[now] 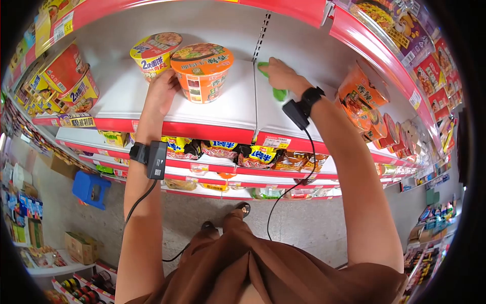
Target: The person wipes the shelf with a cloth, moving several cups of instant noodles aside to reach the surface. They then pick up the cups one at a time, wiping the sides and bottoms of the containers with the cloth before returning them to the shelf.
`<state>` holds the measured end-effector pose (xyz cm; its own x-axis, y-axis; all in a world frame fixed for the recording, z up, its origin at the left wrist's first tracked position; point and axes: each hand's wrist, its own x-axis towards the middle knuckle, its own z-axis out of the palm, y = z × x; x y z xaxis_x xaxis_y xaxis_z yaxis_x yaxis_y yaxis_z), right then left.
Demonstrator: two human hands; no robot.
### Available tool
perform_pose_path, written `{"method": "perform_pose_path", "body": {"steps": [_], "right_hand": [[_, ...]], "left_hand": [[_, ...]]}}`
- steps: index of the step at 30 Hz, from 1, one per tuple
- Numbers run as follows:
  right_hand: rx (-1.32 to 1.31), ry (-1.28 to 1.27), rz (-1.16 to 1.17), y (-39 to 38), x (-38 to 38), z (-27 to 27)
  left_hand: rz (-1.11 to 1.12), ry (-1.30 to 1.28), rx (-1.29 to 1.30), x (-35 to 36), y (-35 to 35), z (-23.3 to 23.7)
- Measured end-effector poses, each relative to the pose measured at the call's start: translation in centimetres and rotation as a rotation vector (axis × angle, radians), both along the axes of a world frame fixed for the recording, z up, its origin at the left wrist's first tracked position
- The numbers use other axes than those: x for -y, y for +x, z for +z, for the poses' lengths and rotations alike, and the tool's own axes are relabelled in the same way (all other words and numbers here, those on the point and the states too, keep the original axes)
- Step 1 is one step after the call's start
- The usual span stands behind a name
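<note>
White shop shelf (223,109) carries a yellow noodle cup (153,53) touched by the left hand (162,92), whose fingers' hold I cannot tell, while the right hand (281,76) grasps with its fingers a green cloth (279,94) on it.

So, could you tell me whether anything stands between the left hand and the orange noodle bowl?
Nothing visible does: the left hand rests against the orange noodle bowl, just in front of the yellow bowl.
</note>
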<state>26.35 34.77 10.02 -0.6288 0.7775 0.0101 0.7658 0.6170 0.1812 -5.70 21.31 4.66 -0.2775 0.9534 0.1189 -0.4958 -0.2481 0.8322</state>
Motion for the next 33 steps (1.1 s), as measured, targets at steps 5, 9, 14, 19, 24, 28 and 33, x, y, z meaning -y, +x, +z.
{"method": "perform_pose_path", "body": {"steps": [5,9,14,19,24,28,33], "right_hand": [[-0.036,-0.077,0.082,3.1,5.3,0.5],[-0.008,-0.03,0.045,1.2,3.3,0.1],[0.015,-0.035,-0.038,-0.2,-0.3,-0.1],[-0.016,-0.088,0.084,3.3,5.1,0.3],[0.036,-0.059,0.053,1.8,3.4,0.1],[0.014,-0.054,0.016,-0.4,-0.5,0.5],[0.025,-0.074,0.009,0.5,1.1,0.5]], "left_hand": [[-0.001,0.005,-0.016,0.0,0.0,-0.1],[-0.023,0.001,-0.056,0.5,0.1,0.0],[-0.049,-0.003,-0.062,-0.2,-0.1,0.0],[-0.035,0.012,-0.037,-0.2,-0.2,-0.3],[-0.027,0.02,-0.012,0.0,-0.1,-0.2],[0.002,0.015,0.022,-0.2,0.1,-0.1],[0.0,0.009,0.026,-0.1,0.2,0.0]]}}
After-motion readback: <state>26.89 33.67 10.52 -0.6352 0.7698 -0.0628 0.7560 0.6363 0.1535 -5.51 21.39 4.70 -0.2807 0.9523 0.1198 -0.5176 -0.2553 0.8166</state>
